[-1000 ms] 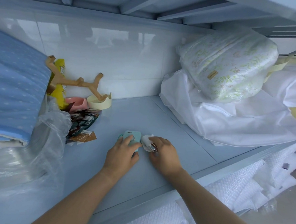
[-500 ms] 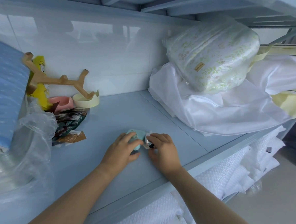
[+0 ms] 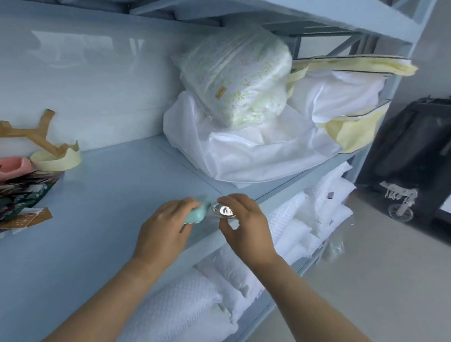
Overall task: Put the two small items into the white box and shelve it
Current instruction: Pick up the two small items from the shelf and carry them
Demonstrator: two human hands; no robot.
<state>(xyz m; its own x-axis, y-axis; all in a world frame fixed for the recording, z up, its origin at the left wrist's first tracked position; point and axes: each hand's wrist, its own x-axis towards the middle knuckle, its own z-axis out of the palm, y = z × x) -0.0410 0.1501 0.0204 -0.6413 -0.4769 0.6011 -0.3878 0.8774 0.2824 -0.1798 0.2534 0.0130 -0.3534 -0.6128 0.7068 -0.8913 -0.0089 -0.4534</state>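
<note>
We see both hands over the front part of the pale blue shelf [image 3: 99, 216], near its edge. The left hand [image 3: 164, 227] has its fingers curled round a teal item [image 3: 197, 214], gripping it from the side. The right hand [image 3: 244, 232] pinches a small clear item [image 3: 222, 210] between thumb and fingertips; something shiny shows inside it, too blurred for us to tell more. The two items sit just beside each other between the hands, and we cannot tell whether they touch or whether either rests on the shelf.

At the back right of the shelf lies a white bag [image 3: 246, 156] with a printed pack [image 3: 237, 74] on top of it, and a yellow bag [image 3: 352, 127] stands just beside them. At the far left we see a tape roll [image 3: 56, 159], a wooden rack [image 3: 20, 134] leaning on it, a pink dish [image 3: 8, 165] and a pile of packets [image 3: 14, 193], all well apart from the hands. On the shelf below lie white pillows [image 3: 185, 312]. A black case [image 3: 416, 154] stands on the floor to the right
</note>
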